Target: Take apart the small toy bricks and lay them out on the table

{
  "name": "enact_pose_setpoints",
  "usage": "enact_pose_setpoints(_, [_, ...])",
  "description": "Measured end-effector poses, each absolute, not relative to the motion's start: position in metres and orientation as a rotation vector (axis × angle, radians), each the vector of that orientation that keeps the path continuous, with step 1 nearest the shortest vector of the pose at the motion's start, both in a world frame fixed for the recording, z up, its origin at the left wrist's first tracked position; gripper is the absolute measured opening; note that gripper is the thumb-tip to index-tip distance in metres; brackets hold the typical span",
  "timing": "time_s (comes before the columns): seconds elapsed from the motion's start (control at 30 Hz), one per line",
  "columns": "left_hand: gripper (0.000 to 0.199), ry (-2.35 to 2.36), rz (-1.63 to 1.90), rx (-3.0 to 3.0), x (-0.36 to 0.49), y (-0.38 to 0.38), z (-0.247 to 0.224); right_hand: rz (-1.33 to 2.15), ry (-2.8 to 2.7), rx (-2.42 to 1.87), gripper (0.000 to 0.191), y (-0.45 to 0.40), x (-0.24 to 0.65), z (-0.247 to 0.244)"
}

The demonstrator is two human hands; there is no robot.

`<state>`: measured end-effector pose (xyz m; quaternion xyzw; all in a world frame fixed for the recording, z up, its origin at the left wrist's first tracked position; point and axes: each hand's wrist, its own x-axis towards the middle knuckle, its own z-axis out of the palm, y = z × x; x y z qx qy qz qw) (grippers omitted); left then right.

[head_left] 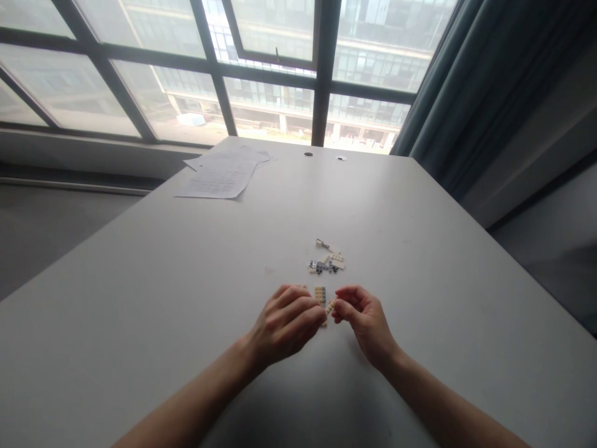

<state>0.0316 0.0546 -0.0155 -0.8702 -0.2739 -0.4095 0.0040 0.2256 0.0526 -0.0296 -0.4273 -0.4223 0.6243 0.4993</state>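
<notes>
My right hand [366,320] pinches a narrow tan toy building brick [331,306] between thumb and fingers. Close beside it, my left hand [291,320] is closed, its fingers curled together and their tips near that brick. What lies inside the left fingers is hidden. Just beyond the fingertips is a small studded block in tan and grey [319,294]. A bit of tan also shows under the left fingertips. Farther out lies a loose cluster of grey pieces [321,266] and cream pieces [334,257].
A small part with a dark, studded end [321,243] lies behind the cluster. Paper sheets [217,177] rest at the far left of the white table [420,261]. Two round holes sit near its far edge, before large windows; a dark curtain [466,93] hangs at right.
</notes>
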Motion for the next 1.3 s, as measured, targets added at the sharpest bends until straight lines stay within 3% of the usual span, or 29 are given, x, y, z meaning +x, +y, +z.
enact_pose_setpoints(0.33, [0.024,-0.620,-1.280,-2.599,0.035,0.052,-0.016,1.721,-1.068,-0.988,0.036,0.051,0.229,-0.023])
enact_pose_setpoints(0.87, [0.019,-0.579,-1.276,-2.611,0.030,0.051,-0.013,1.846,-1.198,-0.812,0.042,0.051,0.233,-0.034])
enact_pose_setpoints(0.93, [0.022,-0.615,-1.240,-2.594,0.024,0.057,-0.010,1.722,-1.375,-0.844,0.042,0.053,0.236,-0.032])
enact_pose_setpoints(1.1, [0.054,-1.070,-1.039,-2.646,-0.009,0.083,-0.014,1.065,-1.930,-1.011,0.041,0.063,0.241,-0.016])
enact_pose_setpoints(1.3, [0.060,-1.367,-0.706,-2.898,-0.024,0.094,-0.034,0.551,-2.324,-1.112,0.042,0.079,0.220,-0.002])
